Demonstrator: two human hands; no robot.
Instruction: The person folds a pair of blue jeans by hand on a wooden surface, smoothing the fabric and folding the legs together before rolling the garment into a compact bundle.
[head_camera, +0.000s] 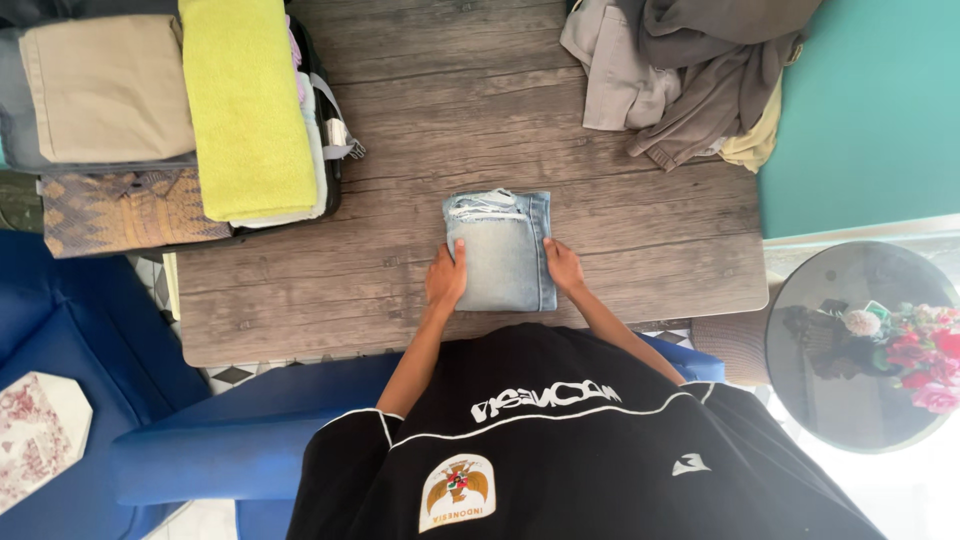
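Note:
A folded pair of light blue jeans (500, 250) lies on the wooden table (620, 240) right in front of me. My left hand (446, 277) rests flat on the jeans' left edge, fingers together. My right hand (563, 266) presses against the right edge. Both hands touch the bundle from either side; neither lifts it off the table.
An open suitcase (330, 130) at the table's left holds a yellow-green towel (245, 100), beige folded cloth (105, 85) and a patterned shirt (125, 210). A heap of grey and beige clothes (690, 70) lies at the back right. Blue sofa (250, 440) below, round glass table with flowers (860, 350) at right.

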